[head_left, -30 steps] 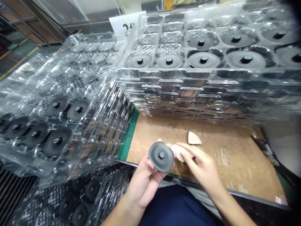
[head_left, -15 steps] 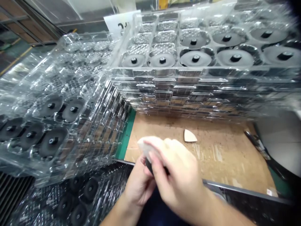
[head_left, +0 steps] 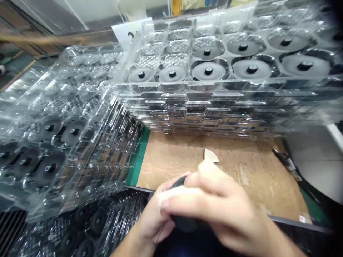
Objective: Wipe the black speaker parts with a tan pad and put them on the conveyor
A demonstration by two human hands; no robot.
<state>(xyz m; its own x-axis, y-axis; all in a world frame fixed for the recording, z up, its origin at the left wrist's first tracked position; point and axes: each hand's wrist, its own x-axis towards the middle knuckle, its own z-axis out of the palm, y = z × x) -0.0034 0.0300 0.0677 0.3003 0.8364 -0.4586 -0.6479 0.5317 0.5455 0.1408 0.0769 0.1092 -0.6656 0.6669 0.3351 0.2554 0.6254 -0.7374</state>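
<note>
Both my hands, left and right, grip a dark disc above the bench, the right apparently pressing a pale pad; clear stacked trays behind hold similar discs.

Single view, worn on the head. Looks from above the person's lap, forward and steeply down. Close range: left hand and right hand large at lower centre, forearms entering from the bottom edge. Cardboard seen from above, middle to lower right. One tray stack across the upper right, front side and top both seen; another slants along the left. Farthest reach: floor, upper left. Upper right corner dark.
</note>
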